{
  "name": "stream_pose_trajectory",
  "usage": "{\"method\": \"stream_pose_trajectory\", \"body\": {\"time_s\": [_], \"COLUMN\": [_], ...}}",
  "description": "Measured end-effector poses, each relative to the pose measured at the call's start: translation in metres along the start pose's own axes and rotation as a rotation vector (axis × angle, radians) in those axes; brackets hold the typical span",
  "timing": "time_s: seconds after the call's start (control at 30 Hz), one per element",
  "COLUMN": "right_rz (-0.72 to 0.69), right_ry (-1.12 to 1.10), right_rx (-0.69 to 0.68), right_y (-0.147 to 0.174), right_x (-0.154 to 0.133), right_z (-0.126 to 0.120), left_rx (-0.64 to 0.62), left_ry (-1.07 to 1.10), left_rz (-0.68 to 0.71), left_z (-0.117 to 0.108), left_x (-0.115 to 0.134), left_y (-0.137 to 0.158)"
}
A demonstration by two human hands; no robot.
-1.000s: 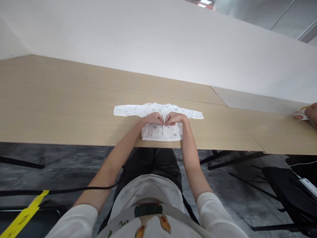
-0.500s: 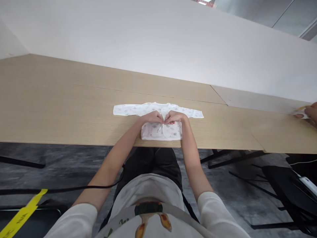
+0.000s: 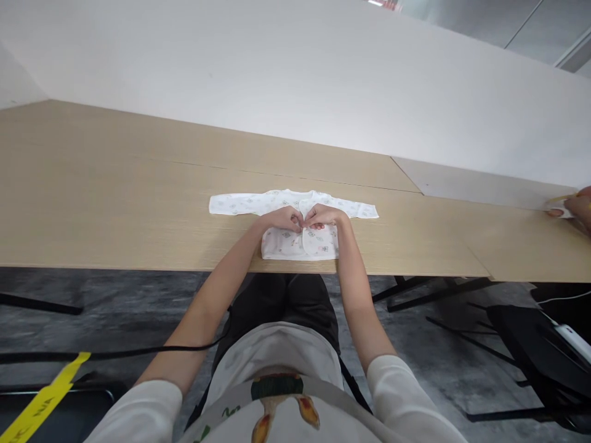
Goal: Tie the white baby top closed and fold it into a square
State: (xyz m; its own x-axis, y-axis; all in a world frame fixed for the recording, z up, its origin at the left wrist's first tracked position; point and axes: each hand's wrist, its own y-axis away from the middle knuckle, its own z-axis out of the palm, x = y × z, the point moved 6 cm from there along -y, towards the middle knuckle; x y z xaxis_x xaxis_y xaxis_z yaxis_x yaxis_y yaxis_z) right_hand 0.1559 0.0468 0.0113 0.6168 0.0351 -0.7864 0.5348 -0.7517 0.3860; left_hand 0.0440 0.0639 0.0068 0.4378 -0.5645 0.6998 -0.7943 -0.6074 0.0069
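A small white long-sleeved baby shirt (image 3: 281, 245) with a faint print lies spread on the wooden table, its sleeves stretched out to both sides and its hem near the front edge. At the middle of its front opening, my left hand (image 3: 285, 218) is closed in a pinch on the fabric edge. My right hand (image 3: 322, 215) meets it there, also pinching the front of the shirt, fingers curled. The fingertips of both hands nearly touch. Whether a button, snap or tie lies between them is too small to make out.
The table (image 3: 115, 209) runs left and right, backed by a white partition (image 3: 231, 74). Another person's hand (image 3: 579, 206) holds something white at the far right. A black chair (image 3: 521, 338) stands below right, and a black cable (image 3: 138, 352) with a yellow tag crosses at lower left.
Both hands stay at the shirt's front opening, with only slight finger movement. The whole view has shifted a little; the shirt lies as before.
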Motion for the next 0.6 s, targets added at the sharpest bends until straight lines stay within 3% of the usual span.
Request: {"method": "stream_pose_trajectory", "body": {"time_s": [0.23, 0.6], "right_rz": [-0.005, 0.061], "right_ry": [0.000, -0.055], "right_rx": [-0.007, 0.083], "right_y": [-0.0004, 0.0049], "right_x": [0.0035, 0.0022], "right_z": [-0.0020, -0.0048], "left_rx": [-0.017, 0.061], "left_ry": [0.017, 0.050], "left_rz": [0.030, -0.017], "left_z": [0.0010, 0.0017], "left_x": [-0.0049, -0.0094], "left_y": [-0.0019, -0.0040]}}
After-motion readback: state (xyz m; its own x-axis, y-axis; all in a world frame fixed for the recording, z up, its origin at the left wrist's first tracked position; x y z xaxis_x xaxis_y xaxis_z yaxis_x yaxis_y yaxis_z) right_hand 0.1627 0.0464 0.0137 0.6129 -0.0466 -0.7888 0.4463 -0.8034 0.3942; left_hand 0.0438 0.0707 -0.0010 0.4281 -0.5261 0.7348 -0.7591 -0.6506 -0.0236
